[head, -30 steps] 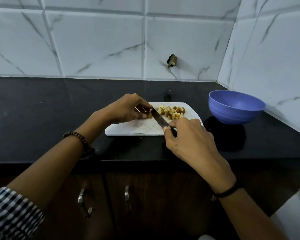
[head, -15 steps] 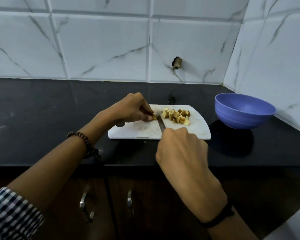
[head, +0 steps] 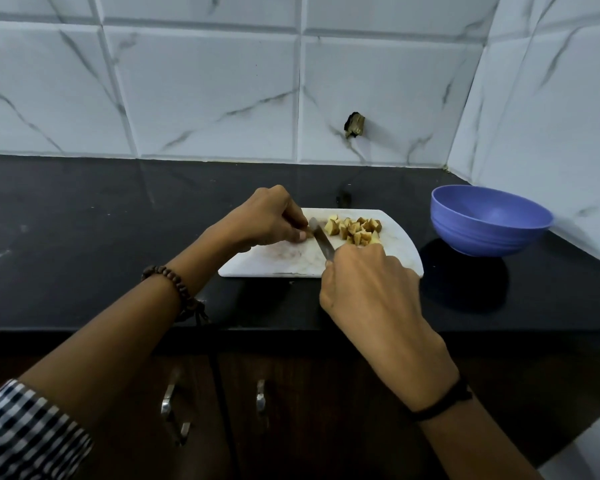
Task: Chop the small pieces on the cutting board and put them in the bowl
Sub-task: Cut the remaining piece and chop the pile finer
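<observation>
Head view: my right hand (head: 368, 289) grips the knife (head: 321, 241) — handle hidden; my left hand (head: 269, 220) is curled at the blade — I cannot tell what it pinches

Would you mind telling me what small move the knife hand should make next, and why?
Probably press the knife straight down. Its blade lies right beside the left hand fingertips, which seem to pinch something on the cutting board, though it is hidden. The right hand grips the handle. The cut pieces lie heaped aside, and the purple bowl looks empty.
</observation>
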